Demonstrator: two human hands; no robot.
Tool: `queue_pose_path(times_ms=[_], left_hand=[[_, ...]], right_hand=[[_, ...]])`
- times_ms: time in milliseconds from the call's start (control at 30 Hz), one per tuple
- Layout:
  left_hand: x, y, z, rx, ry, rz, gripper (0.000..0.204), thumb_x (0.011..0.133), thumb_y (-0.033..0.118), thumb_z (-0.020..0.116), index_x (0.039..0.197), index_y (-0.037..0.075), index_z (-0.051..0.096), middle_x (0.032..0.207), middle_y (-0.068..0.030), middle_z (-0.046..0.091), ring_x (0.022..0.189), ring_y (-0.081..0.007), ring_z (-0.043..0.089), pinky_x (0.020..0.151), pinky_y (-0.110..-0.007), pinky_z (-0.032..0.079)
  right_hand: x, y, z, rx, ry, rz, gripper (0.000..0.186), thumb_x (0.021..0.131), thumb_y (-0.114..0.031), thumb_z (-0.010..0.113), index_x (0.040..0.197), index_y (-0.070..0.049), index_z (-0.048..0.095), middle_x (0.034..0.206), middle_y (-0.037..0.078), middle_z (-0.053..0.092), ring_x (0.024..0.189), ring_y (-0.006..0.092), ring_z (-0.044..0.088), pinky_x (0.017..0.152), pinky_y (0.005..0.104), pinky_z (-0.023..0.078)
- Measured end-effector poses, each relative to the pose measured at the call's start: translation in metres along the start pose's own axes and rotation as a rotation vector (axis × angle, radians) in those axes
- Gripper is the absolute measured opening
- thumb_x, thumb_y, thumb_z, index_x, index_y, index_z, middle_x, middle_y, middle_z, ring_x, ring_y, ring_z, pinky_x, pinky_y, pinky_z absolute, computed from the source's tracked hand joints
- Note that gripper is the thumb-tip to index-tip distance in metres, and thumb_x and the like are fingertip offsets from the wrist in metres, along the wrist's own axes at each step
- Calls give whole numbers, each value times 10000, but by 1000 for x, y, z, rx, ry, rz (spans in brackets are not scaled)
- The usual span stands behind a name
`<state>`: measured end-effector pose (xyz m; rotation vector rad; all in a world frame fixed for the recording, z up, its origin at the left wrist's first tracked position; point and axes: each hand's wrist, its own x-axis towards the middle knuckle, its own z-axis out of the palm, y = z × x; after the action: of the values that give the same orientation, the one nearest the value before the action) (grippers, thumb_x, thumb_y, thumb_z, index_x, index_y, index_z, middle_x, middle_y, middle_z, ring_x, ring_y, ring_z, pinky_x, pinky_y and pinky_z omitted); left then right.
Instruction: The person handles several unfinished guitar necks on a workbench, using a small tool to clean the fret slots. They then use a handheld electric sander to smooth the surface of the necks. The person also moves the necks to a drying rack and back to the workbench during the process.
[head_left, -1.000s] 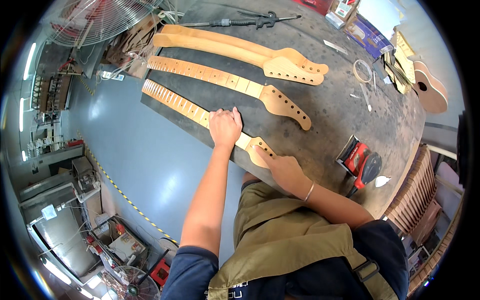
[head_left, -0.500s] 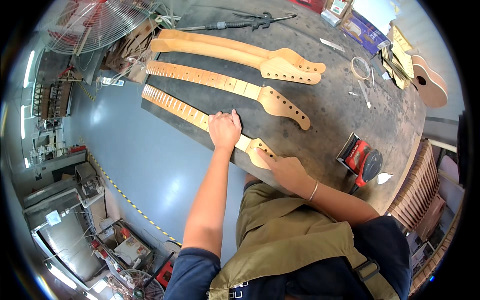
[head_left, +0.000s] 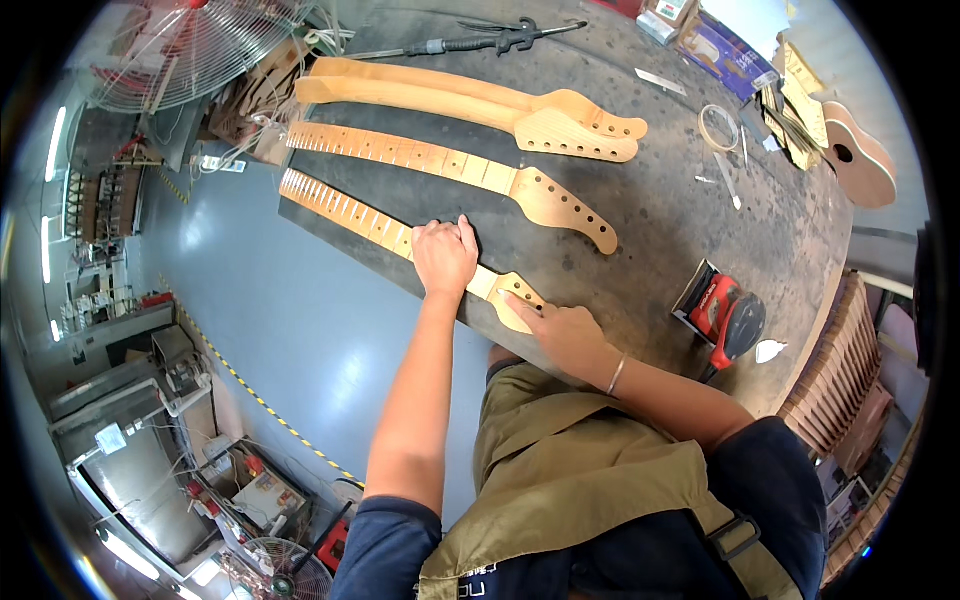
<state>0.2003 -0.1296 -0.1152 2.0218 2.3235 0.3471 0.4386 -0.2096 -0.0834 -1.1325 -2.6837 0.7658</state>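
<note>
My left hand [head_left: 443, 258] is closed over the nearest guitar neck [head_left: 345, 208], which lies face up along the front edge of a dark worktable [head_left: 640, 230]. The index finger of my right hand [head_left: 563, 336] rests on that neck's pale headstock [head_left: 522, 286]; its other fingers are curled, and whatever they hold, if anything, is hidden. Beyond lies a second fretted neck [head_left: 410, 152] with an empty row of tuner holes. Behind it two more maple necks [head_left: 420, 98] lie together, one showing its rounded back. A red sander [head_left: 720, 315] sits to the right of my right hand.
A black-handled tool [head_left: 490, 42] lies at the back. Boxes [head_left: 725, 55], paper sheets [head_left: 800, 120], a tape roll [head_left: 718, 128] and an acoustic guitar body [head_left: 858, 160] are back right. A wire fan [head_left: 190, 55] stands upper left; blue floor [head_left: 280, 320] lies below the table's left edge.
The view has shifted slightly. Both my hands stay in almost the same places on the nearest neck, and the necks and sander have not visibly moved on the table.
</note>
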Motion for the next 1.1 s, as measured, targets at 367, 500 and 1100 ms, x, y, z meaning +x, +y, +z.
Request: queue_pose_path(times_ms=[367,500,1100], left_hand=[[-2,-3,5,-19,36,16,519,1026,246,562,572,23,681,676,-139,707,782,-305,663,852,-427,450],[-1,0,3,-21,16,7,509,1023,238,566,578,22,688,680,-142,711,776,-308,666,850,-427,452],[0,-1,3,-9,20,18,498,1017,230,578,576,28,688,688,-138,712,773,-306,656,837,-430,450]], right_hand=[[2,-8,-14,0,52,-7,575,942,-126,630,1510,-145,542,773,104,675,551,278,644,489,404,492],[6,-7,-2,12,59,-18,588,940,-125,632,1518,-137,523,810,126,682,542,281,644,493,399,497],[11,4,-11,210,-75,37,613,951,-116,620,1548,-183,494,723,149,668,565,326,650,523,432,511]])
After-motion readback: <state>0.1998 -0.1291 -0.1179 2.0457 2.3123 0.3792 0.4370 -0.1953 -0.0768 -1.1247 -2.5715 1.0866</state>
